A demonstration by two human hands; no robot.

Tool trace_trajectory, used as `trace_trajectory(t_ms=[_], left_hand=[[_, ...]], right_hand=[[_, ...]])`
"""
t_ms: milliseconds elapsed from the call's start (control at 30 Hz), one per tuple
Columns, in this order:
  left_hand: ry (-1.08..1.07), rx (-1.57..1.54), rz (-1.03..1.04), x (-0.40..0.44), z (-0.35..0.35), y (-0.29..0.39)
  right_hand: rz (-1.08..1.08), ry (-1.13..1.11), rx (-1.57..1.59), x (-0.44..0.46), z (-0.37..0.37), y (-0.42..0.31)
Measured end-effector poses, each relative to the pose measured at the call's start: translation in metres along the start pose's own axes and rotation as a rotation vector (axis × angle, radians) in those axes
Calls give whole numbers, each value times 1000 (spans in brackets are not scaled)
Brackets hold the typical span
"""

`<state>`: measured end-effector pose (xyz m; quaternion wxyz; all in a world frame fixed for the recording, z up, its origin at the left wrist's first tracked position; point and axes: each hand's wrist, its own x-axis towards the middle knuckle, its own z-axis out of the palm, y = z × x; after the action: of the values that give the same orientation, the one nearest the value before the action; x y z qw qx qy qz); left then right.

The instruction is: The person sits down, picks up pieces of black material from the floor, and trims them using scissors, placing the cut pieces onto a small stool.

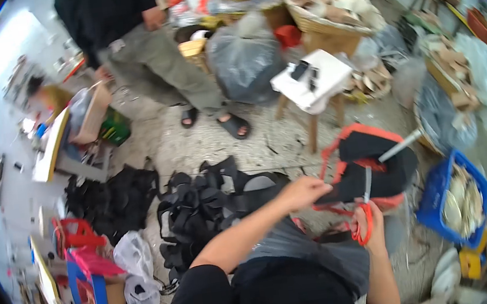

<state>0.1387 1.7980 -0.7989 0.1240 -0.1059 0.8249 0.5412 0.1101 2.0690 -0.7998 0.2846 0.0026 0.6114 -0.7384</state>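
My right hand (369, 228) holds orange-handled scissors (367, 222), their blades pointing up and away from me. My left hand (305, 193) is pinched at the near left edge of a black piece with red-orange trim (369, 144); whether it holds the edge of that piece is too small to tell. A pale rod (402, 145) lies across the black piece. To the left of my left forearm, a heap of black cut pieces (193, 212) covers the floor.
Another person (155, 66) stands ahead on the left. A white-topped stool (322, 80) is beyond the black piece. At right sits a blue crate (424, 206); a grey bag (244, 56) and a basket (329, 7) stand at the back. A red stool (81, 233) is at left.
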Motion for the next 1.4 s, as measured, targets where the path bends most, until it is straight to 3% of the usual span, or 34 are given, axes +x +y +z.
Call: trace_trajectory(t_ms=[67,100,167,233,300,333,467,500,567,633,667,700,733,833,933,1000,1033,1100,1200,1233,1300,1400], left_hand=[[145,-148,122,-22,40,2],[176,-216,191,-32,55,6],[69,-263,124,-56,68,23],[104,-295,100,-72,66,31],[91,104,440,-91,60,32],[108,109,429,-97,57,28],[-297,189,544,-105,35,26],[-316,43,445,-110,26,47],[-331,-109,347,-114,26,86],[161,-773,131,-98,40,109],[202,-993,88,-97,33,142],[245,-1214,43,-93,25,167],[253,-1217,39,-84,32,167],[224,-1052,267,-64,60,164],[223,-908,289,-65,67,143],[49,-583,-68,-87,56,137],[-58,-647,-68,-91,44,131],[-26,-529,-37,-79,56,103],[-12,-238,222,-69,52,86],[-15,-169,424,-66,48,86],[128,-177,617,-67,60,72],[-67,-71,445,-78,45,54]], right_hand=[[-108,-7,-21,4,10,13],[-343,59,-181,13,6,25],[-492,130,-259,19,16,17],[-411,88,-176,12,24,-21],[-441,143,-428,8,14,-45],[-440,122,-424,4,17,-51],[-344,77,-157,-1,26,-76],[-351,73,-157,-2,27,-75],[-387,-113,200,-14,22,-64],[-395,-303,562,-24,23,-52],[-382,-306,562,-30,29,-49],[-459,-154,404,-39,35,-47],[-536,-3,245,-47,41,-47],[-698,304,-88,-57,43,-55],[-647,242,-160,-49,33,-77],[-595,234,-281,-56,20,-90],[-559,223,-367,-53,17,-93],[-443,177,-443,-54,13,-100],[-453,100,-278,-54,22,-98],[-460,143,-291,-55,22,-105],[-554,137,-252,-54,22,-119],[-594,192,-315,-43,10,-129]])
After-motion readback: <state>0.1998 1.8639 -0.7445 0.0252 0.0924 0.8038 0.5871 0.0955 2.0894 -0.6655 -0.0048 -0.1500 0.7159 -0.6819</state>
